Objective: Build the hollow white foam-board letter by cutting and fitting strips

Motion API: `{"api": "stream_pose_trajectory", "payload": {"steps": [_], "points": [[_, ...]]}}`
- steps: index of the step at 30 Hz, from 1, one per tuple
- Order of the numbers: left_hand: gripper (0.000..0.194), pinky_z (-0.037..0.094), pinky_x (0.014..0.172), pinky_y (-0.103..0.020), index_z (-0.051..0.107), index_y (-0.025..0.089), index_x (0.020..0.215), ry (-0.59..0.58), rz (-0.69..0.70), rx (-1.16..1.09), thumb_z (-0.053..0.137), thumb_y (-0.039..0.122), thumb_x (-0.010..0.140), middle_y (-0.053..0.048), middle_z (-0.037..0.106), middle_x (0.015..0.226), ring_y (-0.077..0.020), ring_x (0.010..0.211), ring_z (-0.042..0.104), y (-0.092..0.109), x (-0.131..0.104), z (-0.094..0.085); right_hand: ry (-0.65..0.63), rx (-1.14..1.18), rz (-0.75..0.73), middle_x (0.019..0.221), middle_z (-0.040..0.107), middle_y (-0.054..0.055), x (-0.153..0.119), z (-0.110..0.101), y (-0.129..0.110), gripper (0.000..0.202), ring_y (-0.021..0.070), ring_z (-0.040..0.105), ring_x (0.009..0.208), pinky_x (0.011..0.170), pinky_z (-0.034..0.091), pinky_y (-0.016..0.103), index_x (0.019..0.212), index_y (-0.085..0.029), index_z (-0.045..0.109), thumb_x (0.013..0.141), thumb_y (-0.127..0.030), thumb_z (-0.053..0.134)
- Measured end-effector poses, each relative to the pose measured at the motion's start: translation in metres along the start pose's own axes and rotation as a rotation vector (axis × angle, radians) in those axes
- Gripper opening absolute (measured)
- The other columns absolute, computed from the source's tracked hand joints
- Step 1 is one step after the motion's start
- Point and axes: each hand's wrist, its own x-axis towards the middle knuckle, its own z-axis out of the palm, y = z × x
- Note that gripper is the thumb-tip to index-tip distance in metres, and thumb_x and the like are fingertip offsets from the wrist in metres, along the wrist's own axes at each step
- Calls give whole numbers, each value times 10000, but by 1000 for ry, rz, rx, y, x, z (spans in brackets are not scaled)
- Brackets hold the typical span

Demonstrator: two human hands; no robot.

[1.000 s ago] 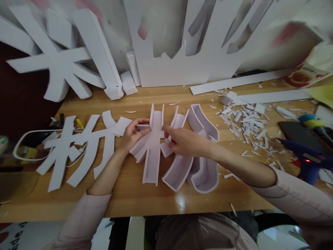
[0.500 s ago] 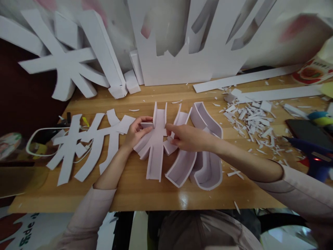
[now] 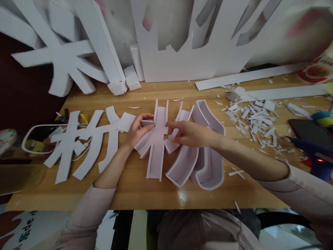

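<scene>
A white foam character (image 3: 156, 152) with raised side walls lies on the wooden table in front of me, its hollow side up. My left hand (image 3: 139, 130) is closed round its left arm, thumb on the near side and fingers by a short upright wall. At the right side of the centre, my right hand (image 3: 186, 133) has its fingers bent in a pinch beside the inner walls; whatever lies between the fingertips is too small to make out. Just right of it, a curved walled piece (image 3: 217, 166) stands partly under my right wrist.
A flat white character (image 3: 96, 133) lies at the left over a white cable. Foam scraps (image 3: 257, 118), a blue glue gun (image 3: 314, 154) and a dark phone (image 3: 304, 130) lie at the right. Large foam letters (image 3: 65, 52) and a cut-out board (image 3: 177, 66) stand at the back.
The camera view has shifted slightly. Both hands stay at nearly the same places on the walled character, with the right fingers a little differently bent.
</scene>
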Motion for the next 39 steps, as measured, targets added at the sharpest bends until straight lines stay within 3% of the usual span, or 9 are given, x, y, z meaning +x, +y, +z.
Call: {"api": "stream_pose_trajectory", "payload": {"steps": [9, 16, 39], "points": [[337, 447, 903, -348, 598, 223, 1070, -25, 14, 23, 669, 308, 752, -34, 621, 1129, -236, 1060, 566, -4, 0, 0, 1, 137, 34, 596, 548, -67, 2, 1, 3, 169, 126, 525, 549, 570, 369, 244, 911, -203, 587, 751, -165, 622], [335, 426, 951, -356, 594, 219, 1078, -31, 23, 25, 663, 303, 761, -32, 622, 1119, -238, 1086, 559, -5, 1, -1, 0, 193, 49, 569, 507, -81, 3, 1, 5, 163, 103, 472, 525, 533, 321, 229, 889, -199, 582, 735, -172, 629], [341, 448, 946, -368, 574, 232, 1105, -43, -5, -9, 663, 304, 784, -43, 611, 1138, -252, 1117, 562, -8, 0, -1, -44, 316, 84, 510, 497, -96, 3, 0, 4, 154, 92, 441, 465, 512, 313, 226, 875, -192, 582, 728, -168, 621]]}}
